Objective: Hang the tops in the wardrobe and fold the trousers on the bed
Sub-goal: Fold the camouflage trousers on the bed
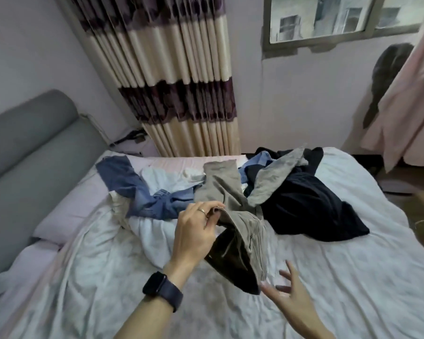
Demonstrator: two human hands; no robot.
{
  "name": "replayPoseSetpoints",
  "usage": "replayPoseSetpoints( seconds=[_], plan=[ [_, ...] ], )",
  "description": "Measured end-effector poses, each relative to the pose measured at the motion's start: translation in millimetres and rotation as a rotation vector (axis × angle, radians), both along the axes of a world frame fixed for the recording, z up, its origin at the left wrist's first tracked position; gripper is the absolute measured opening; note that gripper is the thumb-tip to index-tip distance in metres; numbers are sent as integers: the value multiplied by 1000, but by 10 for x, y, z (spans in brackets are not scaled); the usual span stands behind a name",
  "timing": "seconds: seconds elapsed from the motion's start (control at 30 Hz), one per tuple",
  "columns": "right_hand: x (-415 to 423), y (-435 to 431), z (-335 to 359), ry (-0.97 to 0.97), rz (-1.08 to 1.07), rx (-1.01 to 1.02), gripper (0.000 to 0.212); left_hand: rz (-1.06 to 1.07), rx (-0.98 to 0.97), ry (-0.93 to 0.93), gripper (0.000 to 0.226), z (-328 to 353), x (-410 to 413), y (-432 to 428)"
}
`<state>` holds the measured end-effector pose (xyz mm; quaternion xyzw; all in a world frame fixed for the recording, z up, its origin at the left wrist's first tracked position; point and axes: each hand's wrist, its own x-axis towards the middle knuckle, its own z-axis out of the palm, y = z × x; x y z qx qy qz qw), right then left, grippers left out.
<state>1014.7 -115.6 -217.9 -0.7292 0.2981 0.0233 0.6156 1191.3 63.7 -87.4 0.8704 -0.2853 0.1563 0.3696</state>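
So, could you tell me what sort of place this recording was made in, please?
Most likely a home bedroom: a bed with a grey padded headboard, a striped curtain near a window, and clothes, khaki trousers among them, strewn on the sheet.

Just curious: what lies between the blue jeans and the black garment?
The khaki trousers, held by the left hand, seen in the head view.

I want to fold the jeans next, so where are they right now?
In the head view, the blue jeans lie crumpled on the bed, just left of the khaki trousers the left hand grips.
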Motion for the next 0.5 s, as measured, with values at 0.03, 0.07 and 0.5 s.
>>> replayPoseSetpoints(
  seconds=[0.03,0.07,0.5],
  plan=[
    [-131,77,209,-35,9,-20,137,-3,-8,21,26,127,-210,33],
    [-194,150,336,-76,9,-47,130,-9,-10,55,23,184,-365,39],
    [-1742,281,689,217,-32,-792,83,-95,-205,103,18,1069,-1973,1]
  ],
)
